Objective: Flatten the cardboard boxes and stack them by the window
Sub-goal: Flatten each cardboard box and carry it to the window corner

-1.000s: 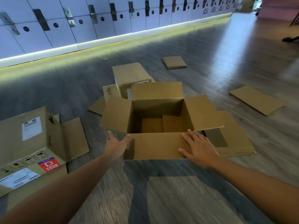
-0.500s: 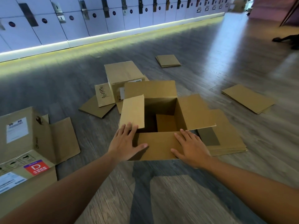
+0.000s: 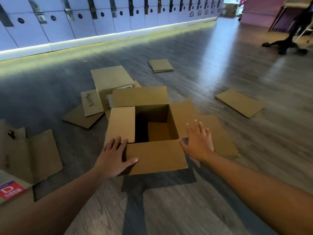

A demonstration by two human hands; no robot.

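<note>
An open brown cardboard box (image 3: 152, 156) stands on the floor in front of me, its inside dark. Its left flap is folded in over the opening, while the far and right flaps stick out. My left hand (image 3: 113, 156) lies flat at the box's near left corner, fingers against the left flap and thumb on the near flap. My right hand (image 3: 199, 141) hovers with spread fingers at the near right corner, over the right flap. Under the box's right side lies a stack of flattened cardboard (image 3: 225, 143).
A closed box (image 3: 111, 82) stands behind the open one, with flat pieces (image 3: 83, 117) beside it. A large labelled box (image 3: 18, 160) sits at the left. More flattened cardboard lies far back (image 3: 160, 65) and right (image 3: 240, 103). Lockers (image 3: 101, 16) line the far wall; a chair base (image 3: 286, 43) stands far right.
The box's left flap has been folded in over the opening by my left hand. My right hand has lifted off the near flap and moved right, to the right flap.
</note>
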